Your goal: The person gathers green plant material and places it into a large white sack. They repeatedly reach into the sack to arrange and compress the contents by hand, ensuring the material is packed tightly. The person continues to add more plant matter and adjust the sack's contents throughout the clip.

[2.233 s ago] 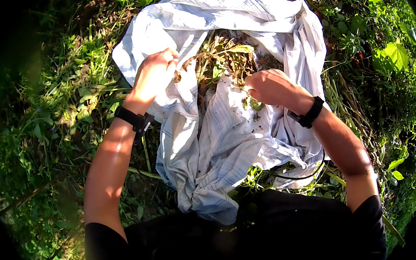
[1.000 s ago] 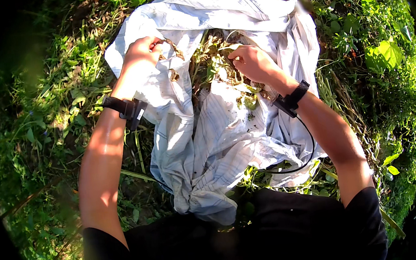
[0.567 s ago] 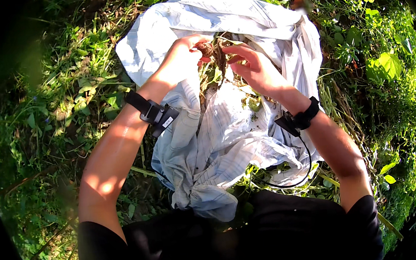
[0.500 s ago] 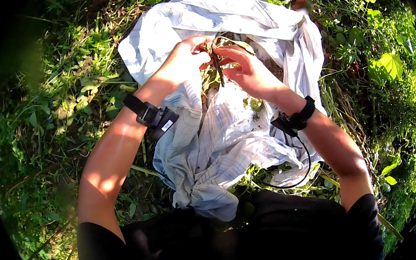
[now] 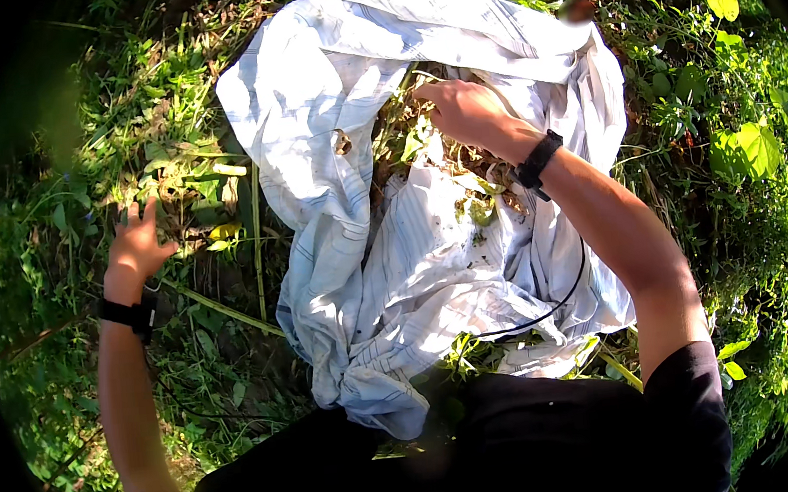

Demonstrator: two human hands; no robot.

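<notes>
A white cloth with thin blue stripes (image 5: 301, 95) lies bunched on the ground, its edges raised around a heap of dry leaves and stems (image 5: 394, 134). My right hand (image 5: 469, 113) is over the far part of this heap, its fingers curled down among the stems. Whatever it grips is hidden beneath the fingers. Off the cloth to the left, my left hand (image 5: 138, 242) hovers over the green plants with fingers spread and nothing in them. A small brown dry piece (image 5: 342, 143) sits on the cloth's left fold.
Low green weeds (image 5: 185, 105) surround the cloth. A long green stalk (image 5: 222, 310) lies on the left, beside a yellow leaf (image 5: 224, 232). Each wrist wears a black strap with a device, and a black cable (image 5: 536, 321) crosses the cloth's near right part.
My left hand has let go of the dry plant clump and swung left off the cloth, its fingers opening. My right hand remains over the heap, now turned palm down.
</notes>
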